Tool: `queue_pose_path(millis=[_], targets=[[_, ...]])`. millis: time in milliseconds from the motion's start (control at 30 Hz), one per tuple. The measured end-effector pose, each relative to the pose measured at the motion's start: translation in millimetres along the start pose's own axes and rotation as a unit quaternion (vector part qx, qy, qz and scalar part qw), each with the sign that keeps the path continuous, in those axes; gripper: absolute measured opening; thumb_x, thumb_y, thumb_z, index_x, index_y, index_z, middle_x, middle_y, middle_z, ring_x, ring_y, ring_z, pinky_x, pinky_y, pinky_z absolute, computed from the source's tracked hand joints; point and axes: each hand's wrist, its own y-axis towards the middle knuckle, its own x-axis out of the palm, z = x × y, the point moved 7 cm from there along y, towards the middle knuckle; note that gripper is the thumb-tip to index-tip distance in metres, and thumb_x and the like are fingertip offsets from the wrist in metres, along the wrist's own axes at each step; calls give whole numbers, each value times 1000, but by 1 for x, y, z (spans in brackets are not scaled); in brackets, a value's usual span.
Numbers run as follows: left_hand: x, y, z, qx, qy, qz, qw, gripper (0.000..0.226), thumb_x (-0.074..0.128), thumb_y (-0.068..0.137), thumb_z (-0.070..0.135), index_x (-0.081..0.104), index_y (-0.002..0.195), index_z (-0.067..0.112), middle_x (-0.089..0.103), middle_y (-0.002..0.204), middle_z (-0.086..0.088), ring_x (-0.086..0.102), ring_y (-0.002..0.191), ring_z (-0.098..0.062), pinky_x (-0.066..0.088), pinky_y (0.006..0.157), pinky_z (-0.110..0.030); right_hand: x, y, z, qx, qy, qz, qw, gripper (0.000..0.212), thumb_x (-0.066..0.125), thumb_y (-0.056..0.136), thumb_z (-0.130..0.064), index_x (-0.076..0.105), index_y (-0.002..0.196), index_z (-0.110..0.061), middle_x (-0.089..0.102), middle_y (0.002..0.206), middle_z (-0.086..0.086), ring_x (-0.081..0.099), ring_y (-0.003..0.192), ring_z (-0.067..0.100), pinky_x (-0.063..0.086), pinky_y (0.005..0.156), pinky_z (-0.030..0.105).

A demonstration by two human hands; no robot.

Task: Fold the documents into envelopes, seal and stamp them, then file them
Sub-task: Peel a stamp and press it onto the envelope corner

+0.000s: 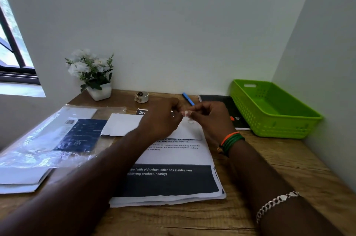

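Above the white envelope point(123, 125) lying on the bench point(269, 168), the left hand point(161, 120) and right hand point(210, 118) meet, fingers of both pinching a small pale scrap point(185, 113), probably a stamp or sticker being peeled. That suggests the stamping step; next it must be pressed flat onto the envelope. The printed documents point(173, 178) sit stacked beneath the wrists, and the green basket point(273, 108) waits at the right. The scrap is blurred, and the hands hide part of the envelope.
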Motion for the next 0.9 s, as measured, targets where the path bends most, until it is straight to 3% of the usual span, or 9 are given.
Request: queue_pose_path(millis=[67, 133, 233, 367, 500, 667, 833, 900], targets=[[1, -2, 2, 13, 33, -15, 999, 22, 67, 93, 47, 65, 107, 30, 70, 106, 9, 65, 98, -12, 54, 87, -37, -10, 4, 6, 22, -15, 24, 999, 5, 85, 76, -17, 81, 79, -17, 74, 68, -1, 70, 64, 11, 57, 68, 34], [6, -7, 1, 17, 110, -71, 991, 60, 66, 84, 67, 54, 134, 35, 61, 136, 8, 55, 124, -14, 46, 105, -39, -25, 6, 14, 63, 4, 72, 995, 5, 84, 75, -15, 79, 73, -17, 72, 63, 1, 65, 57, 12, 54, 61, 34], [17, -15, -6, -8, 150, -174, 973, 94, 68, 74, 78, 36, 152, 37, 38, 160, 8, 36, 145, -17, 33, 117, -42, -44, 7, 21, 107, 29, 135, 985, 12, 81, 77, -11, 76, 69, -18, 75, 73, 7, 73, 74, 25, 61, 69, 37], [24, -15, -14, -19, 131, -203, 970, 96, 68, 72, 80, 35, 153, 40, 36, 161, 9, 36, 146, -16, 34, 118, -44, -45, 4, 22, 133, 25, 142, 981, 14, 80, 78, -11, 75, 69, -20, 76, 76, 4, 74, 77, 23, 60, 65, 32], [19, -12, -11, -20, 152, -191, 970, 99, 67, 68, 84, 37, 151, 41, 38, 160, 9, 37, 144, -17, 36, 117, -46, -41, 1, 18, 135, 20, 137, 981, 16, 80, 79, -10, 74, 69, -21, 74, 75, 2, 72, 74, 20, 50, 47, 21], [9, -9, 0, -12, 218, -187, 958, 100, 63, 66, 89, 42, 150, 39, 44, 155, 10, 44, 138, -15, 40, 106, -39, -41, 0, 15, 151, 40, 126, 980, 14, 79, 78, -11, 75, 68, -20, 75, 76, 3, 70, 72, 19, 50, 52, 25], [8, -20, 8, -10, 262, -240, 934, 103, 59, 60, 95, 48, 145, 37, 49, 147, 10, 49, 130, -15, 39, 95, -37, -32, -5, 19, 209, 88, 49, 973, 5, 78, 78, -1, 76, 82, 0, 62, 62, 10, 51, 51, 16, 42, 42, 21], [11, -25, 11, -8, 262, -264, 928, 103, 61, 60, 93, 49, 145, 36, 48, 147, 11, 47, 130, -15, 39, 91, -36, -28, -8, 22, 228, 49, 15, 972, 6, 81, 76, -5, 77, 80, -4, 63, 61, 10, 51, 52, 18, 43, 44, 22]])
